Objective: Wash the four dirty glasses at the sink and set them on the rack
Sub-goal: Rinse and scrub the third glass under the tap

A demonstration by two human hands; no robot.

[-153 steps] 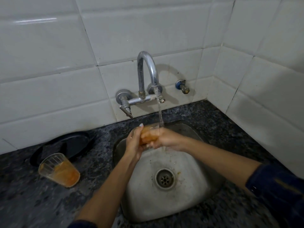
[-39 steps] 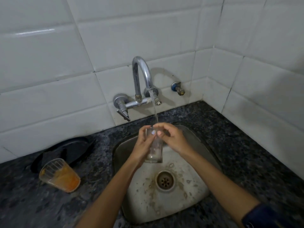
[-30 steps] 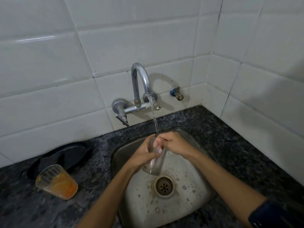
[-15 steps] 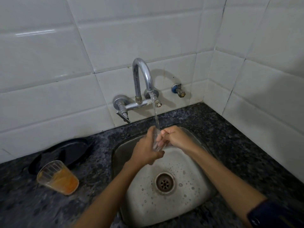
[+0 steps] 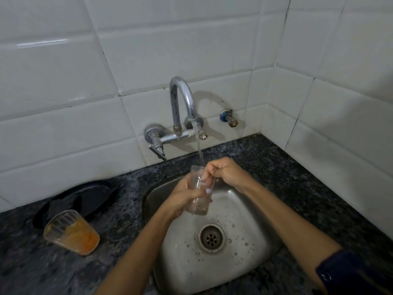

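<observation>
Left grip (image 5: 182, 199) is wrapped round the body of the clear glass (image 5: 198, 196), holding it upright over the sink (image 5: 251, 241), and the right grip (image 5: 225, 173) is bunched at the rim with fingers (image 5: 207, 178) dipped inside the mouth, closed on the glass too. Look at the change: five seconds back this same glass was cloudy orange under the stream, and now it reads clear, with only a faint tint low down near its base. Half a second ago it was buried between the two hands; now it has swung upright and sits in plain sight, mouth up beneath the water stream (image 5: 200, 152) from the tap (image 5: 182, 103). The basin has cleaned up as well, the brown flecks around the drain (image 5: 211, 236) of a second ago replaced by droplets. So this one looks close to done, to my eye a final rinse of the inside before it can go to the rack, which is nowhere in view. Work remains, though: a second glass (image 5: 71, 232) stands on the dark surface (image 5: 297, 177) at the left, well apart from the sink, smeared with orange residue, just near of a black plate (image 5: 76, 199). The other two glasses cannot be seen.
</observation>
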